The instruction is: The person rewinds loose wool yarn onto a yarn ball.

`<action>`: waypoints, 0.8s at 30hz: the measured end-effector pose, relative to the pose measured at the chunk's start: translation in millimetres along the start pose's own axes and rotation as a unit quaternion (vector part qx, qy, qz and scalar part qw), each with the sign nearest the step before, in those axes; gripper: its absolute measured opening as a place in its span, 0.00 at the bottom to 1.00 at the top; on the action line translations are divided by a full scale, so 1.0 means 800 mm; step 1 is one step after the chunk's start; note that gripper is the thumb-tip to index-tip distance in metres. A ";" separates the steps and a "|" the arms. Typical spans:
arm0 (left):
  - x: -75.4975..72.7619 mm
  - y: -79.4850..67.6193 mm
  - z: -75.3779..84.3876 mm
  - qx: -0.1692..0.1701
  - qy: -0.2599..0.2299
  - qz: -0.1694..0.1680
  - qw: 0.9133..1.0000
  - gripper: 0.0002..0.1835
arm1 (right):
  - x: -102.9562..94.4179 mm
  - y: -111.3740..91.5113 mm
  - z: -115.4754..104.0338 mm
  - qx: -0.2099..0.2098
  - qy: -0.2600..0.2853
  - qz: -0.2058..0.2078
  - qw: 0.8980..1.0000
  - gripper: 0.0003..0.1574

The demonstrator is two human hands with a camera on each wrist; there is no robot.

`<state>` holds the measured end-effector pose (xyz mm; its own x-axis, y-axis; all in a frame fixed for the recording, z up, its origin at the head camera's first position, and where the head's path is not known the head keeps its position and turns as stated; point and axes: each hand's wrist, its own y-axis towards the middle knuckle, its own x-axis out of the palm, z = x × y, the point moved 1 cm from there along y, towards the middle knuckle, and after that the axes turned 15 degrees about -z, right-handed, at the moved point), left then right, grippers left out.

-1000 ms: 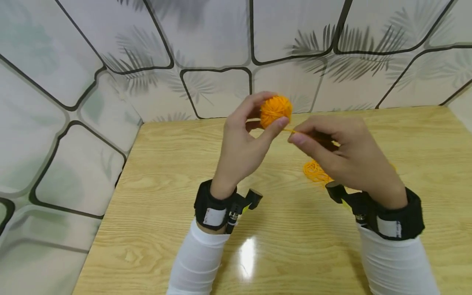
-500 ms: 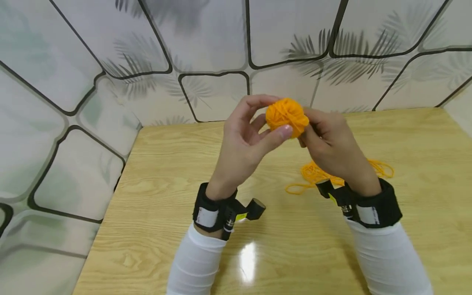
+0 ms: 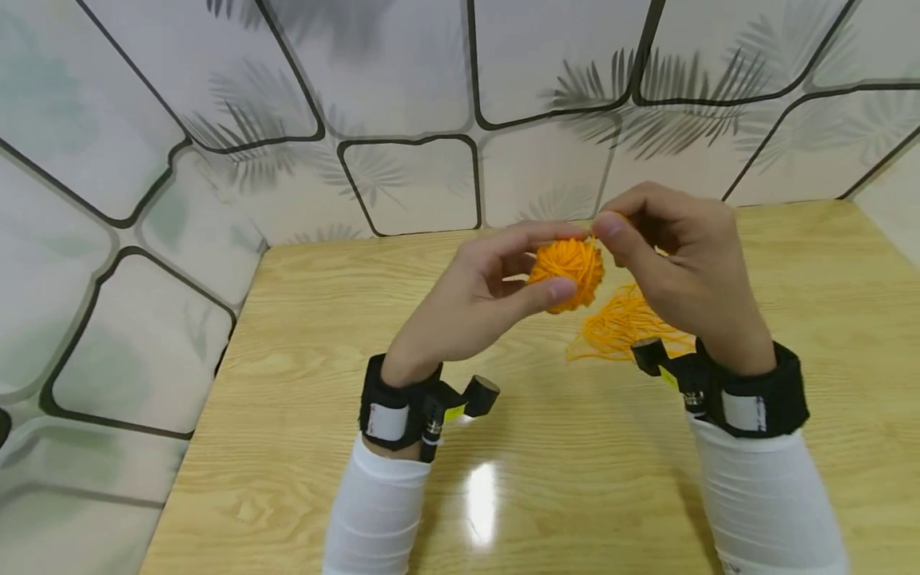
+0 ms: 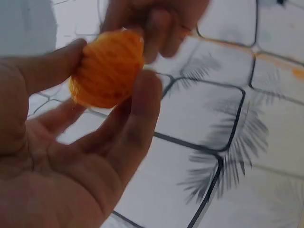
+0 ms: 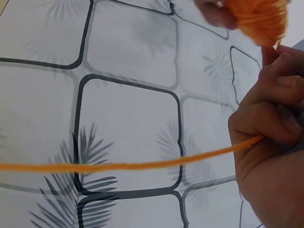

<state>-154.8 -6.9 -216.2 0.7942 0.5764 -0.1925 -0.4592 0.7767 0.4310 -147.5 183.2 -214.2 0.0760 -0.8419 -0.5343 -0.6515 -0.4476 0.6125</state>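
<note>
An orange ball of yarn [image 3: 568, 271] is held above the table between the thumb and fingers of my left hand [image 3: 489, 291]. Just to its upper right, my right hand [image 3: 683, 251] pinches the yarn strand close to the ball. In the right wrist view the orange strand [image 5: 128, 166] runs out from the curled fingers of that hand toward the left edge. The left wrist view shows the ball [image 4: 109, 69] between thumb and fingertips, with my right hand blurred behind it. Loose yarn [image 3: 621, 327] lies in a tangled pile on the table, partly hidden by my right hand.
The wood-grain table [image 3: 302, 463] reaches back to a wall [image 3: 410, 184] with dark outlines and leaf shadows. Each wrist wears a black strap with a small camera; the left strap [image 3: 391, 407] and the right strap [image 3: 755, 399] sit above white sleeves.
The ball has turned and come a little lower and nearer with my left hand. My right hand swung in against the ball's right side, then rose up and right of it with the strand.
</note>
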 end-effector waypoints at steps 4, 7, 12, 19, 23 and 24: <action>-0.003 -0.003 -0.003 0.032 -0.056 0.028 0.998 0.21 | 0.012 0.003 0.021 0.012 0.057 -0.044 0.997 0.07; -0.007 -0.001 -0.011 0.063 -0.048 0.097 0.992 0.22 | 0.021 0.001 0.025 0.045 0.025 -0.114 0.992 0.09; -0.008 0.009 -0.031 0.067 0.081 0.208 0.972 0.20 | 0.023 -0.004 0.004 0.036 -0.061 -0.210 0.975 0.07; -0.002 0.007 -0.015 -0.039 0.098 0.078 0.991 0.20 | 0.001 0.000 -0.012 -0.017 -0.047 -0.066 0.997 0.08; -0.002 0.002 -0.001 -0.031 -0.029 -0.011 0.999 0.21 | 0.000 0.004 0.005 0.016 -0.032 -0.003 0.999 0.08; -0.002 0.001 0.000 -0.024 -0.049 -0.013 0.998 0.22 | 0.003 0.004 0.010 0.021 -0.025 -0.004 0.999 0.09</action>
<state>-156.6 -7.3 -215.6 0.8403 0.5299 -0.1147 -0.4547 0.8040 0.3832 -155.2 182.1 -218.0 0.0448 -0.8220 -0.5677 -0.6818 -0.4405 0.5840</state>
